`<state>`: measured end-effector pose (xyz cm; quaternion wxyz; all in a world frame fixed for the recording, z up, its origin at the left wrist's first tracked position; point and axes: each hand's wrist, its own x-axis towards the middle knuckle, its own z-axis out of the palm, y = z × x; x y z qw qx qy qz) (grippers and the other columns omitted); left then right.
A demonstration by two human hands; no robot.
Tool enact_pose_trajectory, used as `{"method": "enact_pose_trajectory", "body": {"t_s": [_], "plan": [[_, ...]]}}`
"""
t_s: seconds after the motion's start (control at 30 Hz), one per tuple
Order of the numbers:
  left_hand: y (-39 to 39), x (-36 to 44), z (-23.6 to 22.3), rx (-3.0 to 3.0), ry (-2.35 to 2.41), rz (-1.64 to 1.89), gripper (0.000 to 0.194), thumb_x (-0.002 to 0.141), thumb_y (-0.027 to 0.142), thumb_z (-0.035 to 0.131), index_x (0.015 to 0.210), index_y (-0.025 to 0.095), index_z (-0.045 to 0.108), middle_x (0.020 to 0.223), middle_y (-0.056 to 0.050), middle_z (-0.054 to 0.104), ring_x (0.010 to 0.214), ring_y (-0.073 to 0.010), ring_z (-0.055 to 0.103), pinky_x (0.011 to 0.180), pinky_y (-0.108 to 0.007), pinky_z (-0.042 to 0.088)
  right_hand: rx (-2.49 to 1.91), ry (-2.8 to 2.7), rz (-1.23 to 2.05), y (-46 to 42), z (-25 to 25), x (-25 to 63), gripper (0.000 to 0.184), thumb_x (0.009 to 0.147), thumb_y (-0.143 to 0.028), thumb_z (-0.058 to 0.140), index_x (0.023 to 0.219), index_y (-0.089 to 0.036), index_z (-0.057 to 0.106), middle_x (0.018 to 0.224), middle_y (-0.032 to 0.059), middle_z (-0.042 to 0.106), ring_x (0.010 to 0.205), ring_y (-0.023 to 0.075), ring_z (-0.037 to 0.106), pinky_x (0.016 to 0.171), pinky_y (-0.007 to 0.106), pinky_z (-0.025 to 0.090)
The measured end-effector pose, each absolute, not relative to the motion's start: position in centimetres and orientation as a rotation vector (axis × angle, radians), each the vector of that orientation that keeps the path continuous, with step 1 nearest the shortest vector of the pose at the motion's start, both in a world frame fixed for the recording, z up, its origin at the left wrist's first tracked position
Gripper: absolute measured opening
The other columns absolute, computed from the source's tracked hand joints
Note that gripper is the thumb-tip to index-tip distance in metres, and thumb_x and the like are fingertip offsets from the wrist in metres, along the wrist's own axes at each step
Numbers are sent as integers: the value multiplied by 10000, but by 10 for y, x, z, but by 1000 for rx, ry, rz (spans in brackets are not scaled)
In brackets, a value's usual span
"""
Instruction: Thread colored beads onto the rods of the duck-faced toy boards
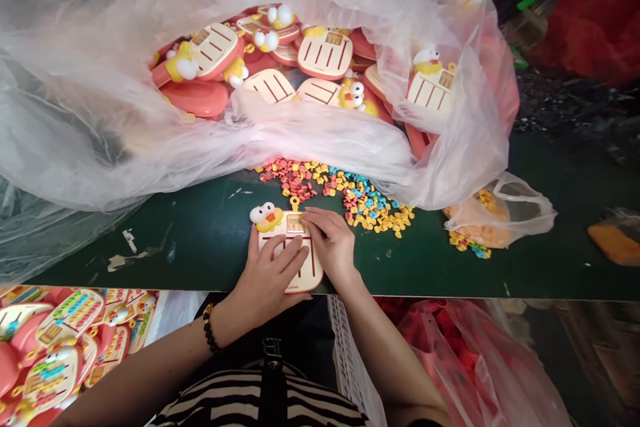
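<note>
The toy board [313,279] at the near edge of the table is smooth moulded plastic with a soft satin sheen, and its yellow duck head [267,217] looks glossier. More plastic boards [325,53] lie at the far side inside a large polythene bag [100,80], whose thin film is crinkled and shiny. The small coloured pieces [370,207] look like hard plastic with a slight shine. The dark green table covering [200,260] is smooth and faintly glossy, with rough, pale, worn patches. Nearest the camera, the striped shirt [260,407] is matt cloth, and the bracelet [209,328] has polished black beads.
</note>
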<state>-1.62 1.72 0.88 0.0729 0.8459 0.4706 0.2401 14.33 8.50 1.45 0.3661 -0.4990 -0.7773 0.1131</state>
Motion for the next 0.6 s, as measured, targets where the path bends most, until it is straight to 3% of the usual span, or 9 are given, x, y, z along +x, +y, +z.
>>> {"method": "enact_pose_trajectory", "body": {"t_s": [0.17,0.33,0.6], "plan": [[18,-20,6,2528,1358,806,556,737,545,707,1161,198,607,1258,-88,627,1157,-317,495,1129,-648,125,-1364,-2131,24,72,10,150,196,917,-209,548,1021,-234,713,1027,50,750,1017,216,673,861,370,490],[18,-24,5,2482,1292,825,397,773,464,706,1094,242,631,1215,-32,658,1148,-298,508,1130,-649,124,-1428,-2163,-32,50,10,148,244,919,-185,535,1117,-210,675,1125,68,719,1121,227,635,887,362,470],[13,-24,-3,2494,1320,854,426,810,458,664,1178,254,595,1247,-30,644,1210,-291,487,1155,-611,97,-1439,-2198,31,31,14,148,314,928,-181,504,1219,-192,620,1208,89,679,1227,253,564,912,388,470]]}}
